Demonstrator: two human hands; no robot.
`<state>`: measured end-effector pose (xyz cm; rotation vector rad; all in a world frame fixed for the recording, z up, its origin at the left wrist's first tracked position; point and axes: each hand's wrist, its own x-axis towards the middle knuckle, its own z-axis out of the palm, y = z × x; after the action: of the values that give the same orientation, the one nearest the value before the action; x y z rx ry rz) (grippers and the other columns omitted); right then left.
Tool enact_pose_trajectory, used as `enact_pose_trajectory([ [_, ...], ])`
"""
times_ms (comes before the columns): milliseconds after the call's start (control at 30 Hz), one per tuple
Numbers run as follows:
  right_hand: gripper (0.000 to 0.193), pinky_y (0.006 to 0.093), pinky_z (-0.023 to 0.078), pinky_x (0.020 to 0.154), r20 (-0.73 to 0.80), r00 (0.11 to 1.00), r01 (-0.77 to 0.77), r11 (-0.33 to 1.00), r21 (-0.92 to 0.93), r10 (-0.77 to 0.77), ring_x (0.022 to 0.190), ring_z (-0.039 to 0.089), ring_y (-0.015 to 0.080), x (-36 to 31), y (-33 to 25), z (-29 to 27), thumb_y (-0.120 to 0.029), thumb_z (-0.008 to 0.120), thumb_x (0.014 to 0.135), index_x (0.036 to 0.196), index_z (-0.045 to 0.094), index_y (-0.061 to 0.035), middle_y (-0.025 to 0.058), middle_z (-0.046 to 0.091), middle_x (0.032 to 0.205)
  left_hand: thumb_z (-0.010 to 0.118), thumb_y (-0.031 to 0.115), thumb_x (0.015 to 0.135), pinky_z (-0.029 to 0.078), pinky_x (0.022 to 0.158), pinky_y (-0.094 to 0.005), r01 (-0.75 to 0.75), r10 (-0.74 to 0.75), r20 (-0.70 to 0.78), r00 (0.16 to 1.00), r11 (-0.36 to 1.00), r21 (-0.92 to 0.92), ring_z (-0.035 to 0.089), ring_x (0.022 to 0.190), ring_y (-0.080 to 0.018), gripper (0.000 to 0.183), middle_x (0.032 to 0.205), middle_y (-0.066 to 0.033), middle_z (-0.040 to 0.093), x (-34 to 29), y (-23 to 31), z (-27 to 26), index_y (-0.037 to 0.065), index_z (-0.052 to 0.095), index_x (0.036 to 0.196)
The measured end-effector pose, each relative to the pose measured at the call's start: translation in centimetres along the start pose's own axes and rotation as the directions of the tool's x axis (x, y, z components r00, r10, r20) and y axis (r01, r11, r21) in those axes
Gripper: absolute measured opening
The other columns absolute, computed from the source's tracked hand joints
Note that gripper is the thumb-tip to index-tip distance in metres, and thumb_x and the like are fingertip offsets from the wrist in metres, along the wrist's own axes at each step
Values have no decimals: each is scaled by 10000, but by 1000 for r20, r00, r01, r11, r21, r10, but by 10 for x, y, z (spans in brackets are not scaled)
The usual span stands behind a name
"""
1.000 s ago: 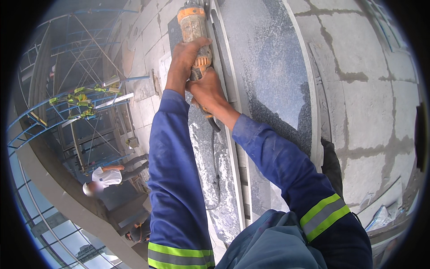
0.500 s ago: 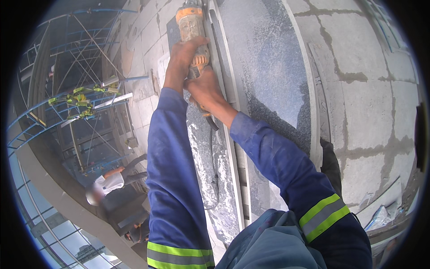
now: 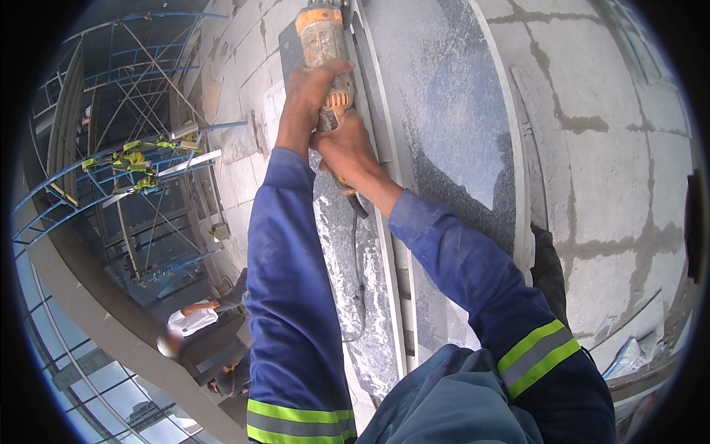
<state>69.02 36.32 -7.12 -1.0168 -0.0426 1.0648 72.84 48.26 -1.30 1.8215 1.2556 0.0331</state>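
Both my hands are wrapped round a dusty orange-and-grey angle grinder (image 3: 322,43), whose head points away from me. My left hand (image 3: 305,103) is closed on the body from the left. Behind it, my right hand (image 3: 353,152) grips the rear handle. A black power cord (image 3: 358,206) leaves the handle and trails back over a dark stone slab (image 3: 336,251) smeared with white dust. The grinder's head lies near the edge of a narrow strip, and its disc is mostly cut off at the top of the picture. To the right lies a wide grey stone slab (image 3: 451,96).
Pale floor tiles (image 3: 606,170) with dark wet-looking joints spread at right. Blue scaffolding (image 3: 133,55) with yellow-green straps (image 3: 133,159) stands left. A person in a white top (image 3: 194,318) is lower left. Plastic sheeting (image 3: 640,355) lies lower right. A dark shoe (image 3: 547,270) shows beside the wide slab.
The grinder and both hands have shifted slightly right in the picture, with the grip unchanged. The person at lower left has changed posture.
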Motion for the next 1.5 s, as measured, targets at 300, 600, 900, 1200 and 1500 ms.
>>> enact_pose_trajectory([
  [300,212,388,542,473,0,1000,-9,1000,0,9,567,722,239,-7,-2,1,23,787,943,1126,687,63,136,756,866,939,290,883,644,744,-411,-15,16,-32,999,999,45,783,838,-261,623,1075,-164,791,-2,-4,-2,-108,738,1319],
  [600,213,389,537,487,5,1000,-21,1000,17,21,578,722,240,1,2,2,12,789,938,1121,691,60,129,743,863,949,286,881,649,757,-415,-16,17,29,999,1000,-5,785,852,-263,637,1078,-157,792,3,-4,-4,-104,733,1336],
  [900,527,437,653,638,68,993,-88,993,-82,93,769,835,332,12,-2,0,-107,843,911,1293,583,147,254,791,1002,949,316,847,647,724,-429,-40,41,12,999,999,-26,794,821,-288,646,1058,-189,802,9,-7,-6,-120,756,1282],
  [1200,517,437,650,628,69,995,-74,996,-58,78,757,832,319,12,-2,1,-99,864,916,1271,581,148,255,786,987,954,298,856,655,752,-422,-14,14,-2,1000,1000,-9,796,849,-282,653,1090,-178,801,12,-6,-8,-112,742,1318],
  [1500,214,390,548,496,-11,1000,-7,1000,-3,7,578,726,242,-1,2,2,12,785,927,1115,695,59,136,748,845,947,321,832,655,734,-423,-48,48,-20,999,999,4,801,822,-291,656,1056,-191,808,1,-4,-1,-121,758,1279],
])
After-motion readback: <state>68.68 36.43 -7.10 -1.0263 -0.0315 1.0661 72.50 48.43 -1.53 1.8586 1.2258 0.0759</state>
